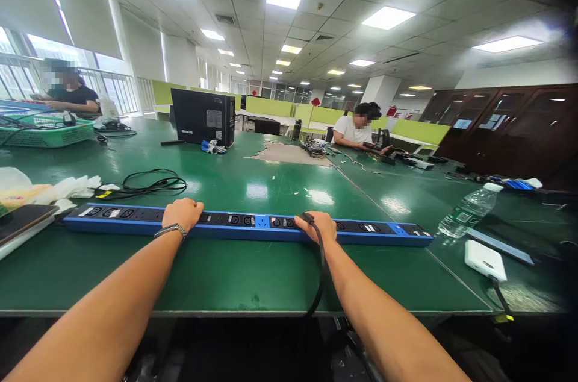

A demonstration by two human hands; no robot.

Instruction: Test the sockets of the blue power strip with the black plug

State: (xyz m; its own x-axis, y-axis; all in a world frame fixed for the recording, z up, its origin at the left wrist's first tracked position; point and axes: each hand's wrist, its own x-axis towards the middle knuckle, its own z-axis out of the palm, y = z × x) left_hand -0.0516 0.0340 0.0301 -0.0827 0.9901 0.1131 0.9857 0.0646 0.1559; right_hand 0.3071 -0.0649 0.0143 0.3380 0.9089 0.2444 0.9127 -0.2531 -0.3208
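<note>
A long blue power strip (pixel 253 232) with black and blue sockets lies across the green table (pixel 253 279), near its front edge. My left hand (pixel 182 216) is wrapped over the strip left of its middle, with a watch on the wrist. Right of the middle, my right hand (pixel 320 226) is closed around a black plug (pixel 307 217) at the strip's sockets. The plug's black cable (pixel 321 273) hangs down over the table edge. Whether the plug sits inside a socket is hidden by my fingers.
On the right are a water bottle (pixel 469 211), a white power bank (pixel 485 260) and a phone (pixel 501 246). Coiled black cable (pixel 153 182) lies behind my left hand. Farther back stand a black computer case (pixel 194 117) and a green basket (pixel 49 136). Two people sit across the table.
</note>
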